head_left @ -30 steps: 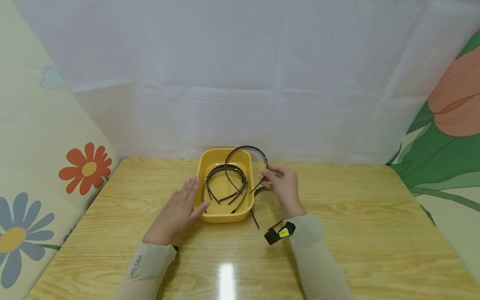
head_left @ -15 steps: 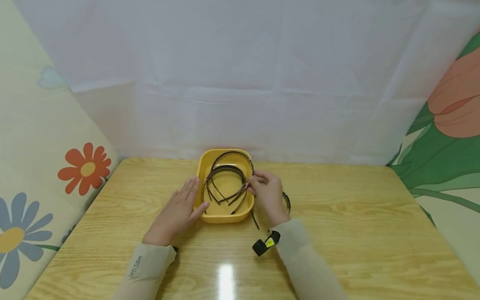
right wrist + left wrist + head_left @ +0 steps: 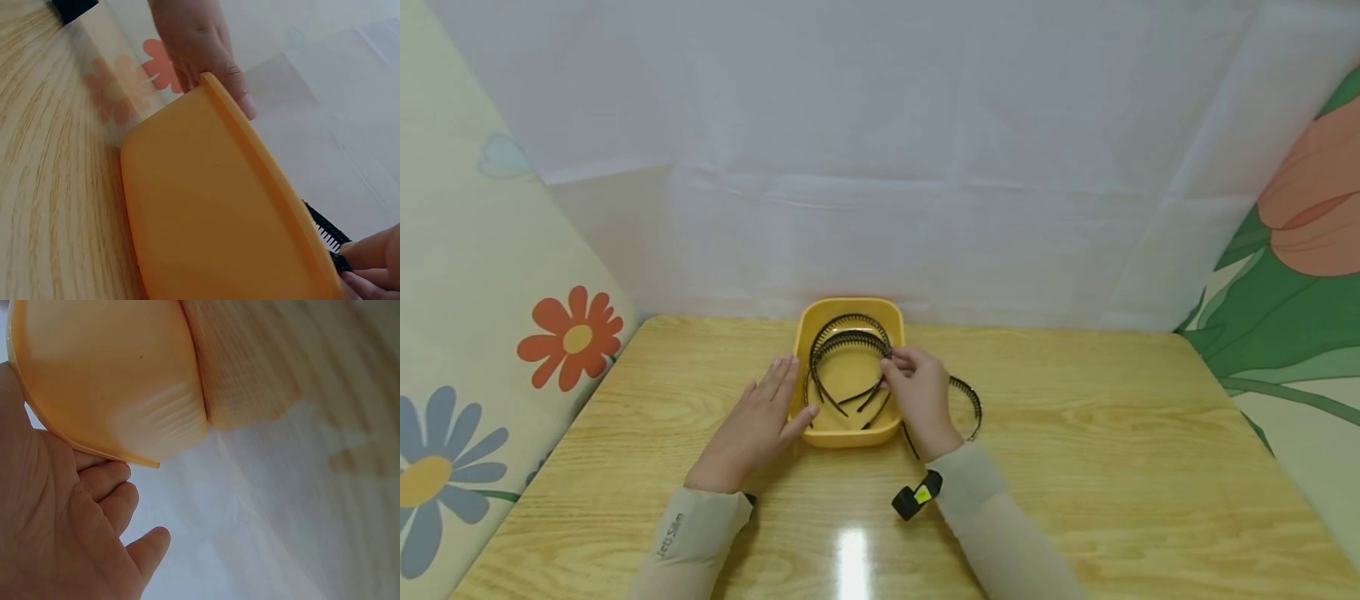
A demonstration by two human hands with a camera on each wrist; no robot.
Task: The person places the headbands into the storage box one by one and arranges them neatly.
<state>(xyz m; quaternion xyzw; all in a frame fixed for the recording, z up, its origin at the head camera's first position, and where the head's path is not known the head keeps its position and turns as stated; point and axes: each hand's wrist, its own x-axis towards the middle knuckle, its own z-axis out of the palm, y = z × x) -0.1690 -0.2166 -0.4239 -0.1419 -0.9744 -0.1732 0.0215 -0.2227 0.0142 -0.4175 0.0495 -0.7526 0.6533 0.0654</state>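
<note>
A yellow plastic bin point(image 3: 850, 438) stands on the table and holds several thin black toothed headbands point(image 3: 850, 337). My left hand point(image 3: 752, 425) rests along the bin's left rim with its fingers extended and the thumb over the edge. In the left wrist view, the fingers point(image 3: 103, 481) touch the bin's outer wall point(image 3: 125, 375) under the rim. At the right rim my right hand point(image 3: 921, 396) pinches a headband point(image 3: 328, 231) by its side, its arch inside the bin over the others. Another headband point(image 3: 976, 408) lies on the table right of the bin, partly hidden by my right hand.
The wooden table point(image 3: 1112, 450) spreads to both sides of the bin. A white cloth point(image 3: 880, 208) hangs behind it. Flower-patterned panels point(image 3: 576, 337) stand at left and right.
My right hand has moved left and slightly toward me, bringing the pinched headband from above the right rim down into the bin. The left hand has stayed put.
</note>
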